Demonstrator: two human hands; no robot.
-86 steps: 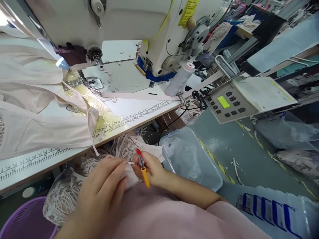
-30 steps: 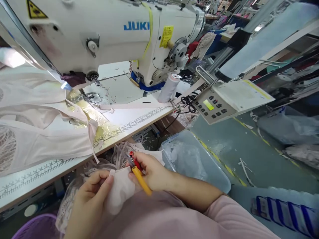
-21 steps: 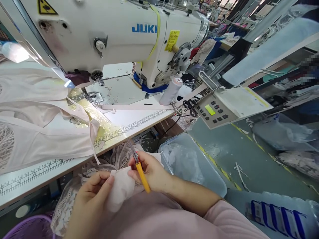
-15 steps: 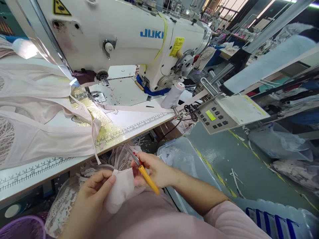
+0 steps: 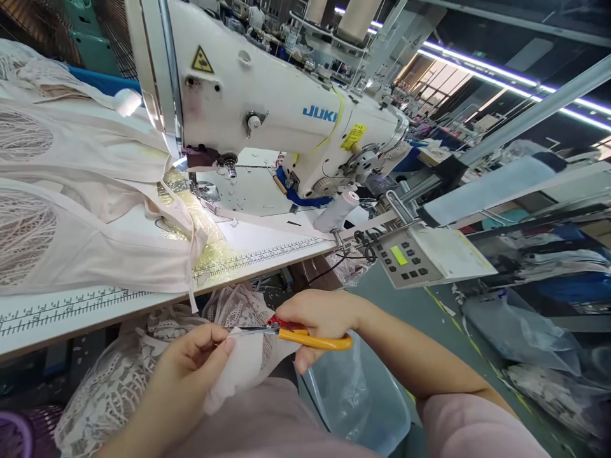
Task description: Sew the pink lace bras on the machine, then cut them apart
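Note:
My left hand [image 5: 188, 372] pinches a small pale pink fabric piece [image 5: 248, 367] over my lap, below the table edge. My right hand [image 5: 319, 318] grips yellow-handled thread snips [image 5: 305, 338], lying level with the blade tips pointing left at the top edge of that fabric, close to my left thumb. White lace pieces [image 5: 114, 388] lie heaped under both hands. Pink garments [image 5: 81, 210] are spread on the sewing table [image 5: 267, 245] to the left of the white sewing machine [image 5: 267, 114].
A ruler strip runs along the table's front edge. A thread cone [image 5: 338, 210] stands at the table's right end, beside a control panel [image 5: 415, 257] with a green screen. A clear plastic bin [image 5: 356, 397] sits on the floor under my right forearm. A purple basket [image 5: 14, 432] is at lower left.
The view has tilted upward. My right hand turned the snips from pointing up and away to lying level, tips at the fabric edge. My left hand keeps its pinch on the fabric.

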